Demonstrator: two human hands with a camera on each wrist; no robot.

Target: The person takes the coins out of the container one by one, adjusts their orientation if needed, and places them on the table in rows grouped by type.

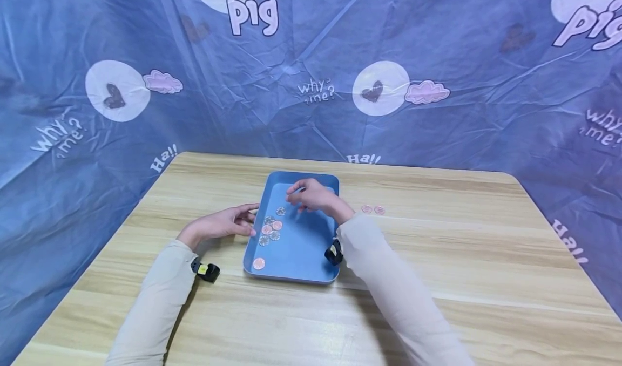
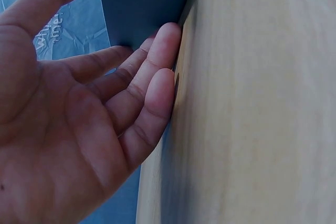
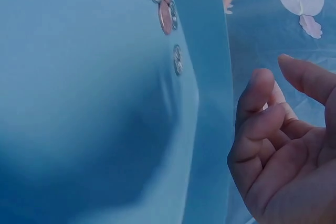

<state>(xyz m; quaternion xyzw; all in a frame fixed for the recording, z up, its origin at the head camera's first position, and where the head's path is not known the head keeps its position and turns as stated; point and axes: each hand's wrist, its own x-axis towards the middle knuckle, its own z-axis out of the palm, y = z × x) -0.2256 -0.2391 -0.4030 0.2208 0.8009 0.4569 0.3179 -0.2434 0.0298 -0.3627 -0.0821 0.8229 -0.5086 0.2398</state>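
A blue rectangular tray (image 1: 306, 255) rests on the table. Along its left side lie several coins, silver-coloured ones (image 1: 275, 236) and copper-coloured ones (image 1: 277, 225), with one copper coin (image 1: 259, 263) apart in the near left corner. My left hand (image 1: 221, 224) touches the tray's left wall from outside, fingers loosely bent and thumb at the rim. Over the tray's far part hovers my right hand (image 1: 313, 196), fingers loosely curled. In the right wrist view its thumb and fingertips (image 3: 262, 80) stand apart with nothing visible between them.
Two copper-coloured coins (image 1: 373, 210) lie side by side on the wooden table (image 1: 461, 247), right of the tray. A blue printed cloth (image 1: 311, 69) hangs behind the table. Black wrist cameras (image 1: 206, 271) are strapped at both sleeves.
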